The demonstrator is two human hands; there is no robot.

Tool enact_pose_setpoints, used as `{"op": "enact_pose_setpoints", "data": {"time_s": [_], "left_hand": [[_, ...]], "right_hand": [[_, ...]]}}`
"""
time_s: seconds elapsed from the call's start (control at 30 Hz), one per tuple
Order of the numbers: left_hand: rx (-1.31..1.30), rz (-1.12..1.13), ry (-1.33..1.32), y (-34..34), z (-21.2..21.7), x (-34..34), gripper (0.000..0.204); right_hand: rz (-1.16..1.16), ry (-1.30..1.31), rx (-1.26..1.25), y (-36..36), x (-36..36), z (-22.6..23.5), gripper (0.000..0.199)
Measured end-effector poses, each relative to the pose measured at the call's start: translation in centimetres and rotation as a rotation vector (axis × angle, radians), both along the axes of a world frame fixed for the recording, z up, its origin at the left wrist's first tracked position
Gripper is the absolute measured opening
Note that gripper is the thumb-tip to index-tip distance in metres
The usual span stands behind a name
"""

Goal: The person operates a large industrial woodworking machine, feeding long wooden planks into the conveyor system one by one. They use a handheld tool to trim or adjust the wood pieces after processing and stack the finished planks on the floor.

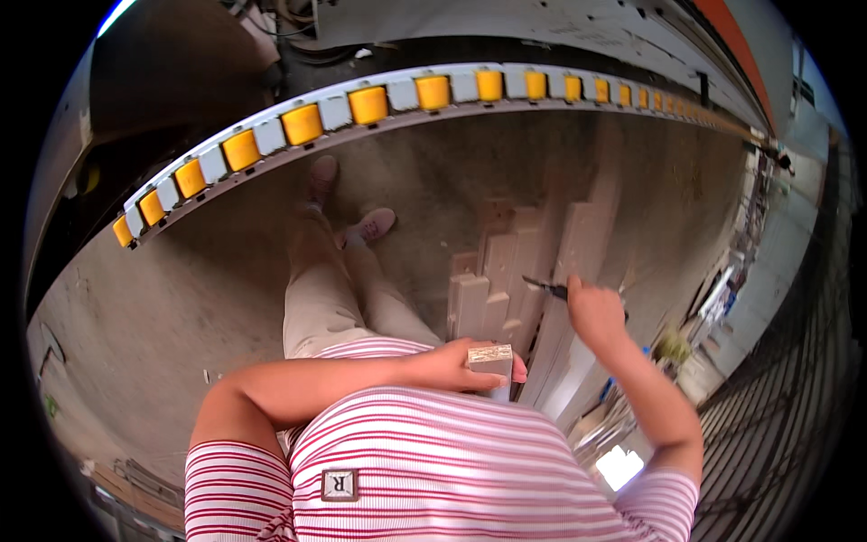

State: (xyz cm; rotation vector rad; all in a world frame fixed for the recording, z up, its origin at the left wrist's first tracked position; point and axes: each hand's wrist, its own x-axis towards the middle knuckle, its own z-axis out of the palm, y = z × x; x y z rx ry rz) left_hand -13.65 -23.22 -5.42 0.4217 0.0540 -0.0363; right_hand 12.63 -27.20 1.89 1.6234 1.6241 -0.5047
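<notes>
My left hand (452,367) is closed around a narrow board (490,362) close to my waist. The board's end shows a chipboard core, while its side looks pale grey; its length is mostly hidden by my hand and body. Further right and forward, my right hand (591,309) grips a dark-handled knife (545,287), its thin blade pointing left over the boards. The blade is apart from the board in my left hand. Below both hands lies a stack of long, pale boards (508,262) with uneven ends.
A curved-looking rail with yellow and grey rollers (368,106) crosses in front of me, along a machine (560,32). My feet stand on the concrete floor (397,163) just short of it. Mixed scraps and strips (673,348) lie along the right side.
</notes>
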Motion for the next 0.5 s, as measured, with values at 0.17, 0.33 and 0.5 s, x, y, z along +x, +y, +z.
{"op": "enact_pose_setpoints", "data": {"time_s": [0.17, 0.33, 0.5], "left_hand": [[0.09, 0.1, 0.078, -0.7, -1.8, 0.0, 0.026], [0.075, 0.052, 0.175, -0.6, -1.5, -0.4, 0.026], [0.1, 0.049, 0.167, -0.9, -1.8, -0.6, 0.026]], "right_hand": [[-0.157, 0.243, 0.042, 3.8, -5.0, 3.4, 0.021], [-0.026, 0.319, -0.104, 4.7, -7.7, 6.7, 0.015], [-0.013, 0.254, -0.16, 5.1, -8.5, 6.9, 0.015]]}}
